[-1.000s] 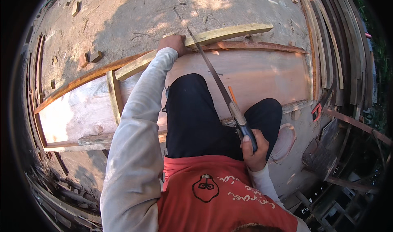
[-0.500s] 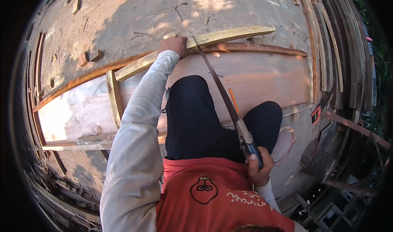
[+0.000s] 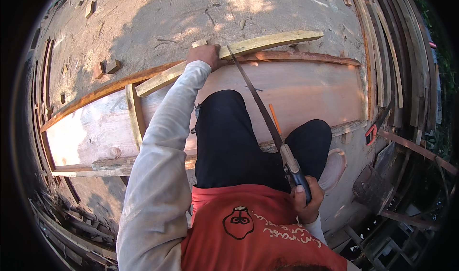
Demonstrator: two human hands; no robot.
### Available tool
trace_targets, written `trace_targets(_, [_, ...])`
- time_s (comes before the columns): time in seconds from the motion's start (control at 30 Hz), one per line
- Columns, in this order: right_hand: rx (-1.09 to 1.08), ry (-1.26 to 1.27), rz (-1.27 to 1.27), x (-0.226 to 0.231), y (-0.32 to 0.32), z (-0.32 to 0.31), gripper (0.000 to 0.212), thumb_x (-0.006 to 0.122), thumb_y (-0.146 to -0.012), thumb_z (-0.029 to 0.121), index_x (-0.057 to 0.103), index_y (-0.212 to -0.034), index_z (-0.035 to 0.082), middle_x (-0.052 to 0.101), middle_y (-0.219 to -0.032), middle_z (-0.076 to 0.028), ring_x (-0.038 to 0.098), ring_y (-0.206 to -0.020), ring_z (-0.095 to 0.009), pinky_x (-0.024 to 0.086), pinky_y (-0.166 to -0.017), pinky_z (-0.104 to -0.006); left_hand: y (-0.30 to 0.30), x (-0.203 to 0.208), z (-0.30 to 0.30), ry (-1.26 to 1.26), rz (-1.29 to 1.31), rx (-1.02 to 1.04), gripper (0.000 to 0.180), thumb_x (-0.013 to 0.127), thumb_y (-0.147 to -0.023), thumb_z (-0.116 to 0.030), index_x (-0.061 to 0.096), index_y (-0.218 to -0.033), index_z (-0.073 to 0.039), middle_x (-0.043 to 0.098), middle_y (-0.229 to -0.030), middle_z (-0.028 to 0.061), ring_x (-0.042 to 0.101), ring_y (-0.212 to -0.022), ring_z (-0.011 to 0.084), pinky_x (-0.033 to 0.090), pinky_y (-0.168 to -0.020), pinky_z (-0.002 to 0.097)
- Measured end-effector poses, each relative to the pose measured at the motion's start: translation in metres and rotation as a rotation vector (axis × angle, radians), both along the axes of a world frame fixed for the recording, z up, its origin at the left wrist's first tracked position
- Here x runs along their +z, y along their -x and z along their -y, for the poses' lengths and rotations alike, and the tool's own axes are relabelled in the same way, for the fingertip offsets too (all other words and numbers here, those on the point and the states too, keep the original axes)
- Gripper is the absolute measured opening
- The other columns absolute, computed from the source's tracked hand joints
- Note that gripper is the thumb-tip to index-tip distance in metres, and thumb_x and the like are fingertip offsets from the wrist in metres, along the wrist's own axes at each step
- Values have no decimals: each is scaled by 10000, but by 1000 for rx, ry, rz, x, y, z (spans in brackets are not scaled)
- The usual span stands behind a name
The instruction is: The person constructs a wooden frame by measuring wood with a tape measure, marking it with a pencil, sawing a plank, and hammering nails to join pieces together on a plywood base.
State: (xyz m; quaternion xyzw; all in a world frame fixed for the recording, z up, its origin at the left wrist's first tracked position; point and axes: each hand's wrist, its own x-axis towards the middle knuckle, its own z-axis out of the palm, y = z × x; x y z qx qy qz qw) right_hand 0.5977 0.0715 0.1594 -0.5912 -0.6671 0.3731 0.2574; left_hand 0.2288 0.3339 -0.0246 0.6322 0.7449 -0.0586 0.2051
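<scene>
My left hand (image 3: 205, 55) is closed round a pale wooden batten (image 3: 272, 42), which lies slanted across the far rail of a wooden frame (image 3: 306, 56). In my right hand (image 3: 308, 199), close to my body, is the dark handle of a handsaw (image 3: 260, 102). Its long blade points away from me, and the tip rests at the batten just right of my left hand. A short wood block (image 3: 199, 43) shows beyond my left knuckles. An orange pencil-like stick (image 3: 274, 117) stands up beside the blade near my right knee.
A pale panel (image 3: 311, 89) fills the frame, with a crosspiece (image 3: 136, 115) at left. Small wood blocks (image 3: 113, 66) lie on the ground beyond. Long boards (image 3: 382, 46) are stacked at right, near a second saw with a red handle (image 3: 371, 133).
The saw and my right hand have shifted very slightly toward me and to the right. My left hand keeps its hold on the batten.
</scene>
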Motion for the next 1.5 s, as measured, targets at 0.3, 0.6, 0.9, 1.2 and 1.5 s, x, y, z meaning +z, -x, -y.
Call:
trace_targets(0.3, [33,-92,-64,-73,99,-126,175,638,-925,148,581,-860,-4,545,-617,-190,583,-533,-316,464,-535,-400,-6,-12,-1,15,4,-5,538,719,-802,-572,717,-1147,-159,742,-1095,134,707,-1037,322,556,-909,436])
trace_targets(0.6, [4,-91,-43,-59,79,-91,179,640,-920,137,574,-840,-9,555,-629,-168,569,-536,-300,459,-537,-376,5,-15,3,-15,18,-47,622,659,-845,-652,685,-1143,-106,734,-1068,163,705,-1011,358,547,-890,474])
trace_targets(0.9, [-33,55,-55,-15,18,-17,156,617,-911,122,568,-841,-8,585,-660,-152,614,-539,-279,461,-520,-376,-4,-3,5,-4,4,-36,545,669,-869,-585,684,-1159,-123,737,-1072,148,709,-1020,336,557,-879,467])
trace_targets(1.2, [-9,-38,-81,-79,109,-143,175,658,-906,124,571,-877,-25,572,-658,-205,589,-556,-366,471,-539,-401,-7,-12,-11,-24,-3,-33,591,694,-824,-631,702,-1145,-135,738,-1087,142,703,-1040,335,554,-895,463])
trace_targets(1.5, [8,-61,-62,-50,63,-73,187,636,-917,147,586,-875,-28,569,-656,-156,594,-539,-278,471,-528,-374,-3,-15,-3,-3,-40,-13,590,694,-825,-636,704,-1160,-150,742,-1104,126,704,-1049,322,549,-913,451])
